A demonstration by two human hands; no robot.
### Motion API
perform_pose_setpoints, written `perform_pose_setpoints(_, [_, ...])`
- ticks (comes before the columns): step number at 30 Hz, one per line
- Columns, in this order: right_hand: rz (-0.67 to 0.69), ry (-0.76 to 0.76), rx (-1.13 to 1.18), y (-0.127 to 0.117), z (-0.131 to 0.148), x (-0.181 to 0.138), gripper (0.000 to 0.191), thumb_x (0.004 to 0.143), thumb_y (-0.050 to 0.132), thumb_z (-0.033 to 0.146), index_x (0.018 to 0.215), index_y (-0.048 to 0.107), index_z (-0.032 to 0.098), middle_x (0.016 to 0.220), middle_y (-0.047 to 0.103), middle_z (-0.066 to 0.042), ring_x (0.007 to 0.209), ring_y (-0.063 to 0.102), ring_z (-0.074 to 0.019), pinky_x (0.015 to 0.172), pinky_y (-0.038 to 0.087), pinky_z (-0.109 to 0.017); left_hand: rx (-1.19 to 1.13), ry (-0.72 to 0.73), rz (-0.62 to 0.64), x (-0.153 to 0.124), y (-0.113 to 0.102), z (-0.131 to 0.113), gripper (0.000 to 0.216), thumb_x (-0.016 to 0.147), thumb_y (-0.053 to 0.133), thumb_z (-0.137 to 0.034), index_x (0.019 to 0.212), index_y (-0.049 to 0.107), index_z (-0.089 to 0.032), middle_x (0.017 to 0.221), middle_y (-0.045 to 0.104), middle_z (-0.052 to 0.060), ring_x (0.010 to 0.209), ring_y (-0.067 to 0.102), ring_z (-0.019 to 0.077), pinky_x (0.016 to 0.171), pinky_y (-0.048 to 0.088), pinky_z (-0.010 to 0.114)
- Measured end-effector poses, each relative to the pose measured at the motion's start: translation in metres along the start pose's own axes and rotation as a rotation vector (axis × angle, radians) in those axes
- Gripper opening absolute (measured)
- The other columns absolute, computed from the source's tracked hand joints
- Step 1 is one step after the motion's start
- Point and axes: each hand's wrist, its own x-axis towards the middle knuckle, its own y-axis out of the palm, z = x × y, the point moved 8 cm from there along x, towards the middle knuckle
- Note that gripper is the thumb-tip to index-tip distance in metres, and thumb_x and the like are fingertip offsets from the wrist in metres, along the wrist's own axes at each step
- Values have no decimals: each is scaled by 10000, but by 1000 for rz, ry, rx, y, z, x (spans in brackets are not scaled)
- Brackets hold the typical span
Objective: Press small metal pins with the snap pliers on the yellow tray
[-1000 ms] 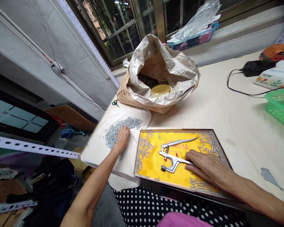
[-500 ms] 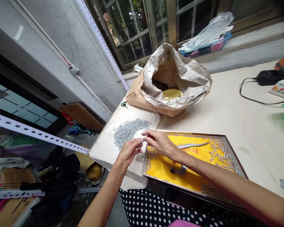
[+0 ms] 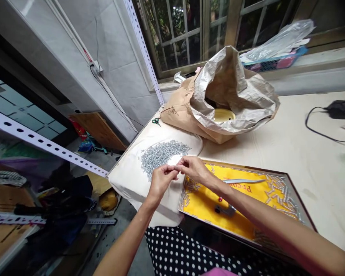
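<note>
My left hand [image 3: 161,179] and my right hand [image 3: 192,168] meet fingertip to fingertip above a white cloth [image 3: 132,180], both pinched on something tiny that I cannot make out. Just behind them a heap of small silver metal pieces [image 3: 160,152] lies on the cloth. To the right sits a shallow tray with a yellow lining [image 3: 201,203], more silver pieces scattered along its edges. Metal press pliers [image 3: 235,184] lie in the tray, partly hidden by my right forearm.
A crumpled paper sack [image 3: 232,96] with a yellow bowl inside stands behind the tray. Small green-handled scissors [image 3: 156,122] lie at the cloth's far corner. A black cable and adapter [image 3: 337,109] cross the table at right. Clutter fills the floor at left.
One second ago my left hand lay on the silver heap and my right hand on the pliers. Both have come together in a pinch over the cloth; the view shifted left.
</note>
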Motion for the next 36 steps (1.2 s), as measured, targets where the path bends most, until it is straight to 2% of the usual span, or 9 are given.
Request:
perform_pose_setpoints(7, [-119, 2, -72, 12, -2, 5, 95, 784, 538, 176, 701, 583, 186, 654, 620, 15, 601, 526, -114, 573, 365, -236, -290, -224, 76, 9, -7, 28, 337, 564, 906, -275, 783, 730, -89, 680, 685, 32, 584, 615, 101, 653, 567, 255])
perform_pose_setpoints(12, [-46, 63, 44, 32, -25, 18, 118, 826, 482, 211, 752, 570, 183, 645, 624, 12, 574, 572, -121, 551, 410, -236, -382, -377, 96, 16, -16, 43, 255, 622, 876, -160, 796, 707, -84, 721, 682, 42, 580, 606, 80, 664, 574, 235])
perform_pose_setpoints(16, [13, 34, -2, 23, -22, 22, 102, 823, 535, 189, 794, 632, 173, 720, 662, -10, 675, 608, -145, 655, 443, -268, -212, -222, -185, 18, -50, 34, 246, 658, 841, -188, 845, 707, -100, 699, 680, 11, 565, 596, 74, 634, 549, 213])
perform_pose_setpoints(18, [20, -12, -106, 0, -11, 8, 73, 808, 590, 165, 797, 662, 175, 785, 666, -24, 756, 598, -155, 720, 424, -280, -127, -127, -216, 11, -50, 21, 309, 646, 842, -245, 888, 715, -101, 717, 692, 6, 571, 601, 79, 629, 542, 216])
perform_pose_setpoints(22, [78, -101, -594, -59, 8, -61, 258, 977, 473, 264, 839, 667, 163, 844, 622, -53, 741, 541, -148, 675, 373, -277, -90, -155, 49, -18, 3, 10, 413, 609, 854, -354, 914, 724, -107, 780, 719, 28, 587, 615, 95, 625, 545, 237])
perform_pose_setpoints(25, [207, 53, -804, -92, -13, -128, 256, 964, 536, 385, 879, 656, 175, 911, 614, -53, 708, 543, -145, 602, 336, -272, -54, -244, 229, -42, 54, 13, 333, 632, 831, -345, 837, 723, -106, 702, 697, 18, 559, 606, 94, 582, 518, 216])
perform_pose_setpoints(28, [304, 175, -923, -108, -41, -175, 214, 935, 583, 386, 938, 631, 178, 980, 620, -64, 764, 585, -172, 604, 342, -278, 18, -278, 270, -51, 88, 22, 229, 652, 799, -259, 807, 713, -113, 655, 673, -6, 521, 588, 87, 551, 500, 205])
perform_pose_setpoints(32, [325, 244, -948, -109, -59, -188, 169, 954, 544, 327, 959, 612, 173, 997, 643, -73, 780, 604, -180, 598, 335, -285, 93, -289, 295, -50, 111, 33, 180, 676, 764, -238, 794, 693, -121, 605, 651, -19, 504, 587, 95, 540, 500, 208])
perform_pose_setpoints(36, [325, 189, -947, -105, -60, -178, 194, 975, 423, 192, 931, 610, 168, 927, 663, -78, 715, 573, -165, 572, 299, -297, 132, -309, 327, -52, 120, 43, 249, 648, 787, -303, 784, 685, -121, 608, 659, -5, 501, 570, 92, 532, 487, 208])
